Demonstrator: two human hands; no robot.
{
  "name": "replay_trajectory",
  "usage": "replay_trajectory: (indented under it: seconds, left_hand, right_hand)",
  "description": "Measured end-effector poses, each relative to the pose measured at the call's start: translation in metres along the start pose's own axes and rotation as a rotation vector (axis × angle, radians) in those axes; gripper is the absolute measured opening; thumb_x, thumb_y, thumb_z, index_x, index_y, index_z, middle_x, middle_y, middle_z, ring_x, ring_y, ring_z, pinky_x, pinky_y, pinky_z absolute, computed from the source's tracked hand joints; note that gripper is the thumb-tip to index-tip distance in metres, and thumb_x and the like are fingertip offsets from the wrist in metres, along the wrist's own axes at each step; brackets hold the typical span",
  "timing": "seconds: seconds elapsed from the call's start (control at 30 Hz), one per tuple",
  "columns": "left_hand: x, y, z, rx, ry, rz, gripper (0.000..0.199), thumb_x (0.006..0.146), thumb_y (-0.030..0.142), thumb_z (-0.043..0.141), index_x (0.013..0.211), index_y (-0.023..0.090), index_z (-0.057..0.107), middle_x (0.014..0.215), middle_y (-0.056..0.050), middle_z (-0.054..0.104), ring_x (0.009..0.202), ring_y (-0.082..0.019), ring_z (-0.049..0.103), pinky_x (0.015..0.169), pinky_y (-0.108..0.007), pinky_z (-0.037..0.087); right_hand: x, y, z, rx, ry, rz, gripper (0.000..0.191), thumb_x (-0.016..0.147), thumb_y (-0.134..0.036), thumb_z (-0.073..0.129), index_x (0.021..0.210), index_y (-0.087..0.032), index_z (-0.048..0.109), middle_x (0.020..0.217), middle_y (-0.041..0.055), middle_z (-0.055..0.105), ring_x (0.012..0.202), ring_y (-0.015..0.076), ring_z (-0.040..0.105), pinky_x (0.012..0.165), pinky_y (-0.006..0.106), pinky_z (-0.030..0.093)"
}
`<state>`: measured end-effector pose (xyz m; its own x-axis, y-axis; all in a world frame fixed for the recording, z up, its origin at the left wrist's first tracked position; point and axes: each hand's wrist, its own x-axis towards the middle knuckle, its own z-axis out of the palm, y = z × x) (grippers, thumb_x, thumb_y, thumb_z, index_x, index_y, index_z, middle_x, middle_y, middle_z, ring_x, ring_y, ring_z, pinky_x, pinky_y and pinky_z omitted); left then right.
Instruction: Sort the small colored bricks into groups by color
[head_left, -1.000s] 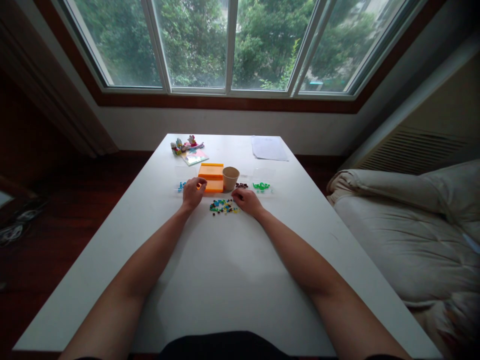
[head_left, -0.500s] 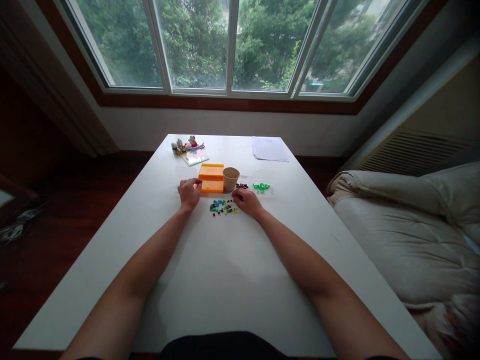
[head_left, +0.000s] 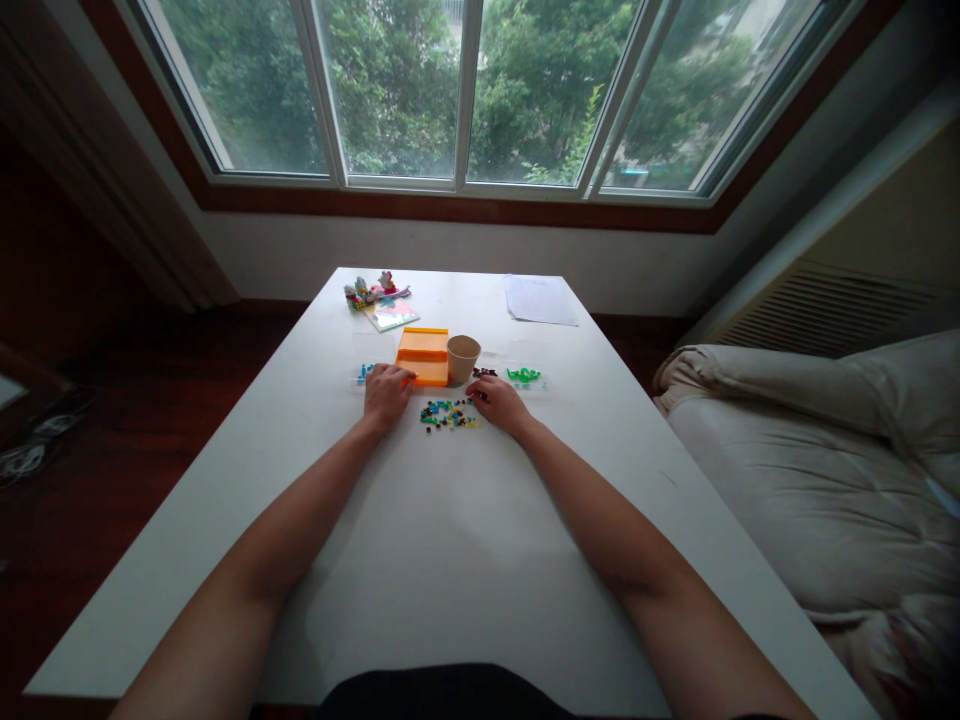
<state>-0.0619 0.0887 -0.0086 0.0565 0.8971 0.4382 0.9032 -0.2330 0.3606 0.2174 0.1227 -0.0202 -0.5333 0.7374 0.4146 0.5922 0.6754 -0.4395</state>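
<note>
My left hand (head_left: 388, 393) is over the left edge of an open orange case (head_left: 422, 372), fingers drawn together; anything held in them is too small to make out. My right hand (head_left: 499, 402) rests its bunched fingertips at the right edge of a loose pile of small coloured beads (head_left: 444, 414), just in front of a brown paper cup (head_left: 463, 352). Whatever those fingers pinch is hidden. Small blue pieces (head_left: 364, 372) show in a clear tray beside my left hand. Dark brown pieces (head_left: 484, 372) and bright green pieces (head_left: 523, 376) lie beyond my right hand.
Small colourful figures (head_left: 375, 290) and a pale card or booklet (head_left: 394, 315) are at the white table's (head_left: 450, 540) far left. White paper sheets (head_left: 540, 299) lie at its far right. A cushioned sofa (head_left: 795, 470) stands to the right, and a window is ahead.
My left hand has shifted right and slightly nearer, from the clear tray to the orange case, uncovering the blue pieces. My right hand has barely moved.
</note>
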Motion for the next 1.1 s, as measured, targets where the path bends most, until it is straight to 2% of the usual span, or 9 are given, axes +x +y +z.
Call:
replay_trajectory:
  seconds: [0.4, 0.7, 0.8, 0.97, 1.1]
  left_hand:
    - [-0.001, 0.002, 0.0, -0.022, -0.003, -0.013, 0.021, 0.085, 0.021, 0.058, 0.096, 0.027, 0.074, 0.105, -0.005, 0.073, 0.11, -0.029, 0.051, 0.099, -0.048, 0.038]
    - [-0.002, 0.002, -0.001, -0.034, -0.019, -0.011, 0.024, 0.085, 0.018, 0.056, 0.095, 0.028, 0.075, 0.105, -0.006, 0.072, 0.113, -0.03, 0.05, 0.099, -0.049, 0.038]
    - [-0.001, 0.003, -0.001, -0.034, -0.022, -0.01, 0.024, 0.085, 0.018, 0.056, 0.095, 0.028, 0.075, 0.104, -0.006, 0.072, 0.112, -0.029, 0.05, 0.099, -0.048, 0.038]
    - [-0.002, 0.002, 0.0, -0.026, -0.015, -0.013, 0.023, 0.084, 0.017, 0.057, 0.094, 0.028, 0.074, 0.103, -0.005, 0.072, 0.111, -0.029, 0.05, 0.098, -0.047, 0.038]
    - [-0.002, 0.001, 0.001, -0.016, -0.011, -0.008, 0.022, 0.086, 0.018, 0.056, 0.096, 0.027, 0.074, 0.104, -0.005, 0.072, 0.111, -0.029, 0.05, 0.098, -0.046, 0.038]
  right_hand:
    - [0.001, 0.001, 0.001, -0.014, -0.03, -0.031, 0.016, 0.086, -0.013, 0.063, 0.093, -0.022, 0.075, 0.092, 0.0068, 0.064, 0.089, 0.0196, 0.058, 0.08, 0.03, 0.046]
    - [0.0, -0.001, -0.001, -0.046, -0.038, -0.039, 0.01, 0.086, -0.015, 0.065, 0.089, -0.021, 0.073, 0.092, 0.0072, 0.065, 0.087, 0.0194, 0.057, 0.076, 0.029, 0.044]
    - [0.0, -0.004, -0.004, -0.032, 0.047, -0.009, 0.011, 0.089, -0.016, 0.062, 0.091, -0.021, 0.071, 0.089, 0.0061, 0.066, 0.083, 0.0188, 0.057, 0.076, 0.029, 0.043]
    - [0.002, 0.002, -0.011, -0.017, 0.322, 0.121, 0.018, 0.094, -0.025, 0.054, 0.098, -0.019, 0.071, 0.091, 0.0079, 0.069, 0.083, 0.0207, 0.059, 0.078, 0.031, 0.044]
    - [0.003, 0.015, -0.015, -0.04, 0.399, 0.262, 0.021, 0.092, -0.03, 0.055, 0.099, -0.018, 0.071, 0.079, 0.0059, 0.066, 0.074, 0.0204, 0.058, 0.075, 0.032, 0.043]
